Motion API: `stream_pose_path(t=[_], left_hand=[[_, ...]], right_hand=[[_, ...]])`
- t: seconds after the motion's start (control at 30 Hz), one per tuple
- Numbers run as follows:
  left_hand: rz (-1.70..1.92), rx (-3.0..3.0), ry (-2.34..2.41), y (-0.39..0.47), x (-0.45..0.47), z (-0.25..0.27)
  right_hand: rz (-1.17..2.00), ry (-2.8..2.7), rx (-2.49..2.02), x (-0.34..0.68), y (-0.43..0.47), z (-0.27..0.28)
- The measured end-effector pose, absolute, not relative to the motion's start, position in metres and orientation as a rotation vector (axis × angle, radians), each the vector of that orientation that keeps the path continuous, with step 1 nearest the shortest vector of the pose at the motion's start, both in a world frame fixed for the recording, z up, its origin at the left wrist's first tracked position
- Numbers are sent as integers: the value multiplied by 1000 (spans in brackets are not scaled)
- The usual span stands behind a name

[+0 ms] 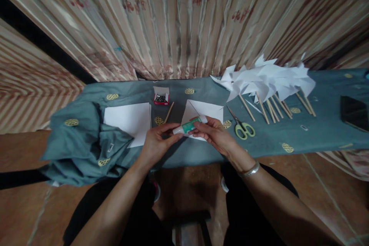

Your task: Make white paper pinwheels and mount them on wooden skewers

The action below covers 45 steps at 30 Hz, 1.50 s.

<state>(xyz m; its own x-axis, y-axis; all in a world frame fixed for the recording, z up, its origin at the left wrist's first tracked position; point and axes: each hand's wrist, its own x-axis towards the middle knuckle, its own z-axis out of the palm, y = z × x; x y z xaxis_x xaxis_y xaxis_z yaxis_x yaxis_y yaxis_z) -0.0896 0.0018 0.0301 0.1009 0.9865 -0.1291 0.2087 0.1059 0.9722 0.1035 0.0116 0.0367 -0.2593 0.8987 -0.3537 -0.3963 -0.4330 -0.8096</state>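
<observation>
A green and white glue stick (pixel 190 124) is held level between both hands, above the table. My left hand (pixel 159 140) pinches its white left end between thumb and fingers. Around its right part my right hand (pixel 213 133) is closed, the thumb lying on the green label. Beneath the hands lies a square white paper sheet (pixel 211 108) with diagonal lines; the hands and glue stick hide part of it. Just right of the sheet rest green-handled scissors (pixel 243 128). A short wooden stick (pixel 169 112) lies to the left of the sheet.
Behind the stick stands an open small red box (pixel 161 98) of metal pins. A stack of white paper (pixel 129 121) sits left, partly under bunched tablecloth (pixel 83 138). White paper pinwheels (pixel 268 78) on wooden sticks lie back right. A dark phone (pixel 354 112) is far right.
</observation>
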Motion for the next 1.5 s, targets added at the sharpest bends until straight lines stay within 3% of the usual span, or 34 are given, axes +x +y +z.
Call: stream_pose_path(t=[0.37, 0.63, 0.8, 0.97, 1.27, 1.5], left_hand=[[1064, 1564, 1804, 15, -138, 38], [615, 2207, 2004, 16, -165, 29], [852, 2587, 1660, 5, -133, 34], [669, 2746, 1084, -6, -73, 27], [636, 2799, 980, 6, -39, 14], [763, 2787, 969, 5, -40, 15]], right_hand=[[1680, -912, -1102, 115, 13, 36], [1462, -1004, -1217, 157, 11, 46], [1092, -1334, -1358, 183, 1, 38], [728, -1763, -1516, 195, -15, 30], [727, -1992, -1395, 193, -25, 20], [993, -1849, -1344, 199, -21, 23]])
